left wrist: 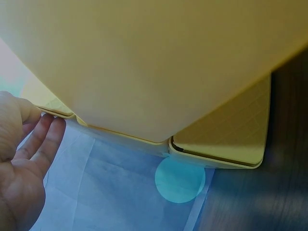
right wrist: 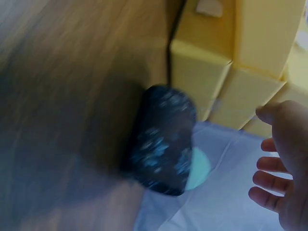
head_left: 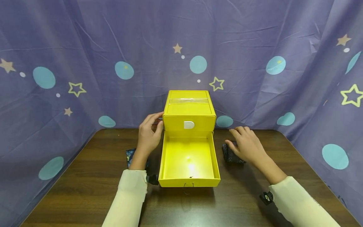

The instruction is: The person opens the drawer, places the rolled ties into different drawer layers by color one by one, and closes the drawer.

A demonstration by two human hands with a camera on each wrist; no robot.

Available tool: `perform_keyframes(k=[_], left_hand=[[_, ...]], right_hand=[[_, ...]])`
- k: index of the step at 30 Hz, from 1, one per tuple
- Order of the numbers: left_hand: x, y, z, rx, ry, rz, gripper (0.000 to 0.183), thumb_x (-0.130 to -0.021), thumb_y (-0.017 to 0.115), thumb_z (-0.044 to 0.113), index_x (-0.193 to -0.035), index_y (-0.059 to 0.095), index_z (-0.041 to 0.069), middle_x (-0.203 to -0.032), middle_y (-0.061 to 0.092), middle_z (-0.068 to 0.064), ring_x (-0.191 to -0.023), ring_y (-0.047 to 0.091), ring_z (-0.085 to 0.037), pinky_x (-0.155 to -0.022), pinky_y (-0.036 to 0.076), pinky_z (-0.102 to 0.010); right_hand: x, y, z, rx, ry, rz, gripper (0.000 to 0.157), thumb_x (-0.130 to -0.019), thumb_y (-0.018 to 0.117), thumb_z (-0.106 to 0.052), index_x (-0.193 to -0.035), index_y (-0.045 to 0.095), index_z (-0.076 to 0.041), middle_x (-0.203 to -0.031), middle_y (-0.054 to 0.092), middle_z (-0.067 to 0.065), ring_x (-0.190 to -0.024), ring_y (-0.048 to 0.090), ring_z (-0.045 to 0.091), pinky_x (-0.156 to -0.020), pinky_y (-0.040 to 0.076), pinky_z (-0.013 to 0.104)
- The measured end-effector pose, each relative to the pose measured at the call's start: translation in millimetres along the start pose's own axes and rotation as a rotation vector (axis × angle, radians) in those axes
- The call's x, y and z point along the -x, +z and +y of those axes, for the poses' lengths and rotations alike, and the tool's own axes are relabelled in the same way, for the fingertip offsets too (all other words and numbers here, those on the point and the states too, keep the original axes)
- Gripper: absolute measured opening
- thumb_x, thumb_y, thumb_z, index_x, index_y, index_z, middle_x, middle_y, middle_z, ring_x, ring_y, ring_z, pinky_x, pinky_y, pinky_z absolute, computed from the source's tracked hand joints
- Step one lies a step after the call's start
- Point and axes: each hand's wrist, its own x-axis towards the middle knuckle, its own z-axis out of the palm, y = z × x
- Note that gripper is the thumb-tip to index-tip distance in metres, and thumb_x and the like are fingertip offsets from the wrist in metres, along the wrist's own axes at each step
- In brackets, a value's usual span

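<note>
Yellow box point(head_left: 188, 108): on the bench point(head_left: 96, 164), just in front of the curtain point(head_left: 241, 34); white tab point(head_left: 189, 125) on its upper front panel.
Drawer point(head_left: 181, 151): slid out below that panel, toward the person.
Left hand point(head_left: 148, 132): at the box's left side, fingertips touching it; fingers mostly extended, no grip that I can make out.
Right hand point(head_left: 250, 145): above the right bundle, fingers relaxed and a bit apart, holding nothing; right wrist view shows a gap.
Right bundle point(head_left: 233, 158): dark, floral, on the bench just beside the drawer.
Left bundle point(head_left: 130, 154): dark blue, patterned, on the bench, partly behind the left wrist.
Step at the box: my read, left steadies it, right lines up over 1 of 2 bundles.
Next move: probably calls for lowering the right hand and curling fingers round the bundle, box kept still.
</note>
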Motion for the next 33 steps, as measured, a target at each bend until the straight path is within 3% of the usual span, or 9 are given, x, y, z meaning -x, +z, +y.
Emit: perform_keyframes(k=[6, 13, 20, 26, 33], left_hand=[[-2.3, 0.6, 2.1, 0.004, 0.004, 0.003, 0.033, -0.100, 0.061, -0.001, -0.133, 0.066, 0.001, -0.122, 0.066, -0.015, -0.102, 0.068, -0.027, -0.081, 0.062, -0.041], [-3.3, 1.5, 3.6, 0.011, 0.002, 0.003, 0.034, -0.101, 0.060, -0.002, -0.134, 0.066, 0.001, -0.122, 0.066, -0.016, -0.102, 0.067, -0.027, -0.081, 0.062, -0.046], [-2.1, 0.9, 3.8, 0.009, -0.007, 0.003, 0.034, -0.100, 0.060, -0.002, -0.134, 0.066, 0.002, -0.122, 0.066, -0.015, -0.102, 0.067, -0.028, -0.080, 0.062, -0.047], [-1.5, -0.8, 3.6, 0.004, -0.017, 0.003, 0.034, -0.101, 0.061, -0.001, -0.134, 0.067, 0.002, -0.122, 0.066, -0.015, -0.102, 0.067, -0.029, -0.080, 0.062, -0.045], [0.4, -0.5, 2.7, -0.001, -0.014, 0.003, 0.033, -0.101, 0.061, 0.000, -0.134, 0.067, 0.002, -0.122, 0.066, -0.015, -0.102, 0.068, -0.028, -0.081, 0.062, -0.043]], right_hand=[[9.4, 8.7, 12.3, -0.021, 0.042, -0.186, 0.051, -0.095, 0.073, -0.037, -0.126, 0.065, 0.003, -0.116, 0.065, 0.021, -0.102, 0.060, 0.042, -0.085, 0.052, 0.056], [16.9, 15.1, 17.5, -0.063, 0.033, -0.373, 0.060, -0.093, 0.073, -0.048, -0.122, 0.066, 0.004, -0.113, 0.064, 0.021, -0.100, 0.058, 0.041, -0.091, 0.051, 0.056], [21.3, 20.1, 20.2, -0.080, 0.005, -0.431, 0.078, -0.076, 0.085, -0.057, -0.124, 0.068, 0.002, -0.114, 0.063, 0.018, -0.098, 0.056, 0.037, -0.089, 0.052, 0.054], [21.4, 22.5, 21.3, -0.076, -0.028, -0.460, 0.082, -0.067, 0.097, -0.036, -0.131, 0.065, 0.003, -0.120, 0.061, 0.019, -0.105, 0.057, 0.039, -0.091, 0.053, 0.054], [22.3, 31.1, 27.3, -0.048, -0.032, -0.467, 0.069, -0.070, 0.091, -0.017, -0.130, 0.065, 0.003, -0.122, 0.061, 0.021, -0.105, 0.057, 0.040, -0.092, 0.052, 0.053]])
